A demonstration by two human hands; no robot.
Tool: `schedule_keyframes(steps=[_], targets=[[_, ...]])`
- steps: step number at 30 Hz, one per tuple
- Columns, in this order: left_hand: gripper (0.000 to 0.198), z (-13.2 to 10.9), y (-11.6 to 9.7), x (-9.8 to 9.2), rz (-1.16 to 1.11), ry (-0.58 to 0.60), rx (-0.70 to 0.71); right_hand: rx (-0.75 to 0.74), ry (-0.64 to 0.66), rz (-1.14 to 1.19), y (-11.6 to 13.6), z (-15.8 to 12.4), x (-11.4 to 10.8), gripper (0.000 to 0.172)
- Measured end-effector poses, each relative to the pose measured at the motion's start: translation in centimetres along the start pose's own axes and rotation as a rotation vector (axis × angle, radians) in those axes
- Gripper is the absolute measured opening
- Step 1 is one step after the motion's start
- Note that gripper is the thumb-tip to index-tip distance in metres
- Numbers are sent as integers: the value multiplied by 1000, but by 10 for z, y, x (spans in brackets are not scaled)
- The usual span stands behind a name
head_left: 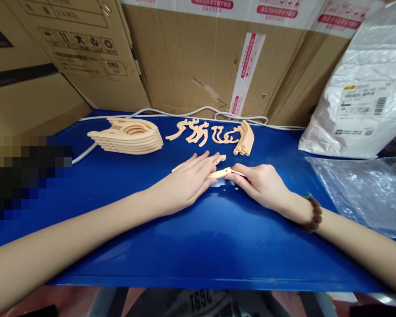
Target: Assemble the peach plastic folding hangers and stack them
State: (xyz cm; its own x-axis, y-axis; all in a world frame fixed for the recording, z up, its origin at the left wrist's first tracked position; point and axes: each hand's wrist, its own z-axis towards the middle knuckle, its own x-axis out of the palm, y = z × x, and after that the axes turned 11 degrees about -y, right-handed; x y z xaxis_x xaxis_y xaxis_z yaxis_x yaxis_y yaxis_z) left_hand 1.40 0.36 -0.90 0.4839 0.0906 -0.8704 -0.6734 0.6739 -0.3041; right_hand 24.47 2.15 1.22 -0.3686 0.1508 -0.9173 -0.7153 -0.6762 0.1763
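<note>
My left hand [183, 182] lies palm down over a cream-coloured, curved piece [219, 173] near the middle of the table, gripping it between thumb and fingers. The piece has a small hole near its right end; most of it is hidden under the hand. A second cream part [220, 159] shows beyond my left fingertips. My right hand [267, 182], with a brown bead bracelet on the wrist, pinches a thin cream part [238, 173] against the right end of the curved piece. I cannot tell whether the two are joined.
On the blue table [198, 246] stand a stack of cream looped frames [128, 136], several small S-shaped pieces [194, 131] and a bundle of curved strips [245, 138]. A white cable [171, 112] runs behind them. Cardboard boxes [191, 57] wall the back; a white parcel [353, 101] and clear plastic [359, 189] lie right.
</note>
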Motion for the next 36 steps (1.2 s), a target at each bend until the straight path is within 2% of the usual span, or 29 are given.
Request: schedule_keyframes(steps=[3, 11, 17, 22, 30, 36], targets=[[45, -1, 0, 0, 42, 10, 20, -42, -19, -73, 0, -3, 1, 58], [48, -2, 2, 1, 74, 6, 60, -230, -186, -371, 3, -8, 2, 49], [45, -3, 3, 0, 73, 30, 72, -343, -304, -492, 4, -7, 1, 40], [45, -3, 5, -1, 64, 41, 84, -366, -304, -498, 6, -7, -1, 39], [44, -1, 5, -5, 46, 71, 102, -313, -274, -430, 5, -7, 0, 46], [41, 0, 6, -6, 1, 80, 112, -272, -199, -376, 4, -7, 0, 51]])
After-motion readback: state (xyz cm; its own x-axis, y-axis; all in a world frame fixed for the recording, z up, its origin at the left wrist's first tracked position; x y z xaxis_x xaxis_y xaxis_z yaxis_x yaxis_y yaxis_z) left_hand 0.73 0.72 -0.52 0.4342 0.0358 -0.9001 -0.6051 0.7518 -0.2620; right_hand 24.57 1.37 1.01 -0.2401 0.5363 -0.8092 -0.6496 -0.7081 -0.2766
